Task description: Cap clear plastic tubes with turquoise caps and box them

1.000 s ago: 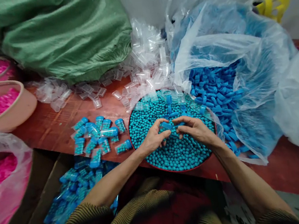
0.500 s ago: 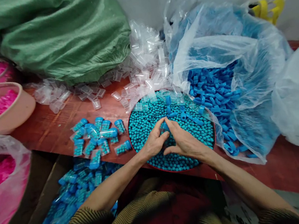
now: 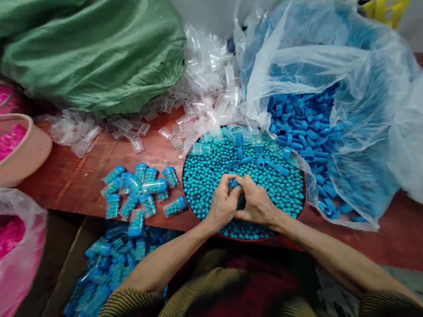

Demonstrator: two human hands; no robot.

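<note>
My left hand (image 3: 223,202) and my right hand (image 3: 257,202) meet over a round red-rimmed tray of teal beads (image 3: 203,181). Both hands have curled fingers, with the fingertips pressed together around a small blue piece (image 3: 233,183) that is mostly hidden. Several blue caps (image 3: 262,161) lie on the beads just beyond my fingers. Clear empty tubes (image 3: 213,118) are heaped at the tray's far edge. To the left, several bead-filled tubes with blue caps (image 3: 154,187) lie on the red table (image 3: 79,182).
An open plastic bag of blue caps (image 3: 314,147) stands right of the tray. A green sack (image 3: 93,48) is behind on the left. A pale bowl (image 3: 39,145) holds pink pieces. Below the table edge, a box (image 3: 60,257) contains filled tubes.
My fingers have curled inward and drawn slightly closer to me. My two thumbs have come nearer each other. The view has shifted slightly.
</note>
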